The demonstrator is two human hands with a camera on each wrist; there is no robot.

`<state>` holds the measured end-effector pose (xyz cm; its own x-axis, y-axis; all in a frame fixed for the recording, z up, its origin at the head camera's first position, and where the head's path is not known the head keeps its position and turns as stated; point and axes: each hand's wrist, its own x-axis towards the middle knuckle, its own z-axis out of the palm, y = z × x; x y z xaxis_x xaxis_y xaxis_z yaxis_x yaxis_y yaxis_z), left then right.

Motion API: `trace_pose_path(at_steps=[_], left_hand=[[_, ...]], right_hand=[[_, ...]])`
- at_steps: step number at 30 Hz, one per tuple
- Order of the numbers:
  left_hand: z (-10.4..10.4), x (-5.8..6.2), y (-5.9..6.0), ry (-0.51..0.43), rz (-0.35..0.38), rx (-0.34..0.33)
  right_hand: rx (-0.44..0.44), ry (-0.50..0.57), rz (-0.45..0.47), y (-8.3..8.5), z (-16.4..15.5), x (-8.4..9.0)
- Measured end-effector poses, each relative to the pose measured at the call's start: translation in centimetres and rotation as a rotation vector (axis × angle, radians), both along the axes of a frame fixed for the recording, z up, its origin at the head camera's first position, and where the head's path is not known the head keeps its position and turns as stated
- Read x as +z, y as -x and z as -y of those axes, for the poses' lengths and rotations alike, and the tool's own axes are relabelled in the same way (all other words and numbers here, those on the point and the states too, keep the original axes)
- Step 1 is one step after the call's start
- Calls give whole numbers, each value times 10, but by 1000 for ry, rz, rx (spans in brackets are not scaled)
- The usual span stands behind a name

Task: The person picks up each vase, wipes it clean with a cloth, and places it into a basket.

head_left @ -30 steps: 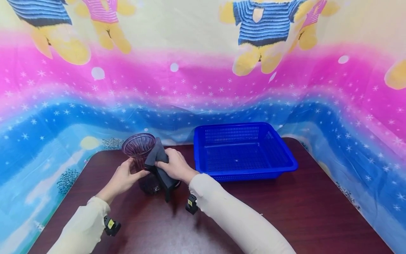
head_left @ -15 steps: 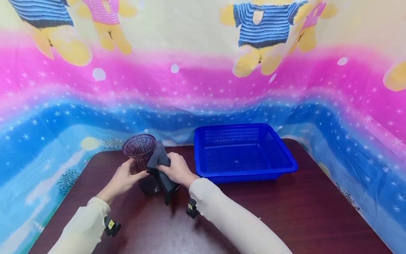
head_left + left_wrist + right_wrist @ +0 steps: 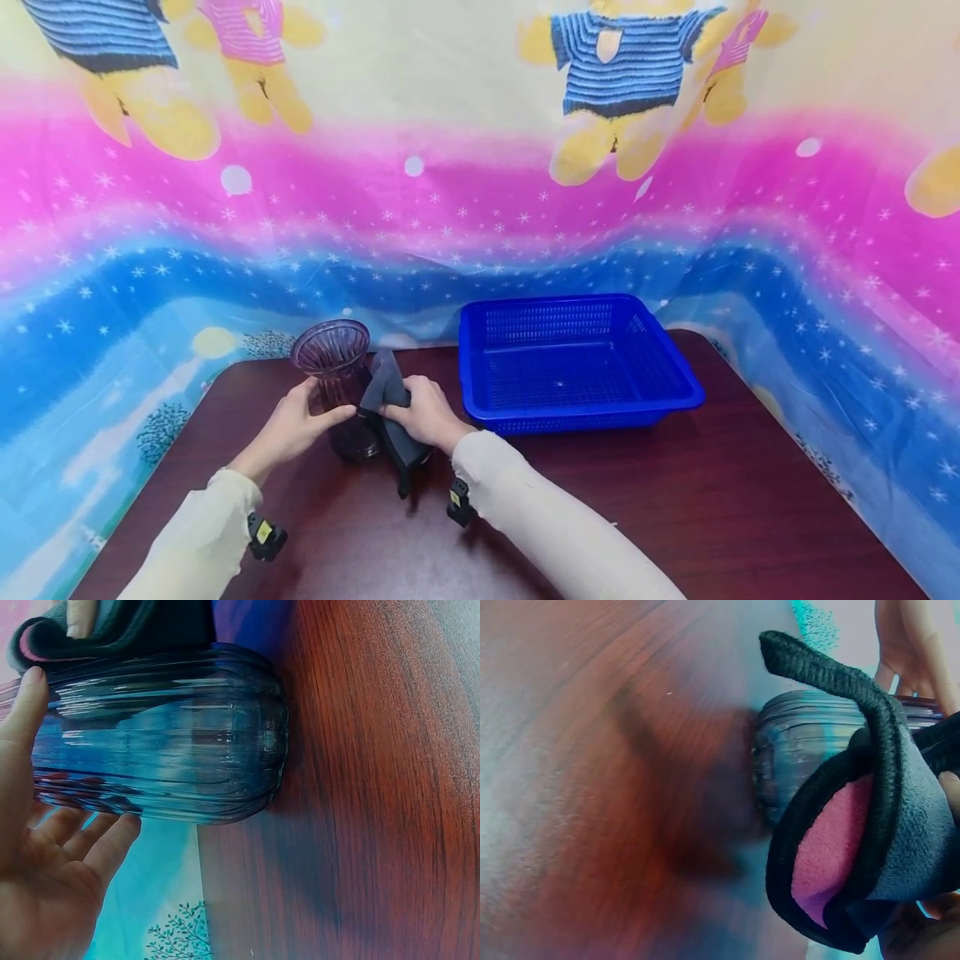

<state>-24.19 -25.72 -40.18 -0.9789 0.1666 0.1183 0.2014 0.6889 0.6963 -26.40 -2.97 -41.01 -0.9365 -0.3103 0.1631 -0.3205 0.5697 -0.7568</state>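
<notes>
- Sleeves of pale cream fabric cover both forearms nearest the camera, each with a small black wrist camera strapped underneath.
- The left hand (image 3: 294, 425) curls its thumb and fingers round the ribbed, purple-tinted glass vase (image 3: 339, 385), which stands upright on the dark reddish-brown wooden table (image 3: 675, 500), towards its left rear part. A steady hold there, neither squeezing nor lifting, would probably serve best, since the flared top makes the vase likely to tip under sideways pressure.
- The right hand (image 3: 422, 412) grips a folded dark grey cloth with black stitched edging and a pink inner face (image 3: 390, 408) and presses it against the vase's right side. The right wrist view shows the cloth (image 3: 870, 825) bunched, one corner hanging loose; flattening it under the fingers would likely give fuller contact with the ribs.
- The left wrist view shows the vase's (image 3: 165, 735) grooves running lengthwise, so strokes along them seem better than strokes across.
- The square blue plastic mesh basket (image 3: 577, 360) sits just right of the hands, apart from the vase.
- A bright printed sheet with cartoon bears (image 3: 480, 167) hangs behind the table.
</notes>
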Motion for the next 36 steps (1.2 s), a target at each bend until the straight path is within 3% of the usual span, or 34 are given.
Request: trace_pose_path(at_steps=[10,20,36], left_hand=[[-1,-2,1,-22,-28,-8],[-1,-2,0,-17,-4,-6],[0,-3,-2,-25,3,-15]], right_hand=[[12,-31,-6,2,-4,-19],[26,-130,-40,-1,-7,-39],[36,-252,-50,-2,-5,-48]])
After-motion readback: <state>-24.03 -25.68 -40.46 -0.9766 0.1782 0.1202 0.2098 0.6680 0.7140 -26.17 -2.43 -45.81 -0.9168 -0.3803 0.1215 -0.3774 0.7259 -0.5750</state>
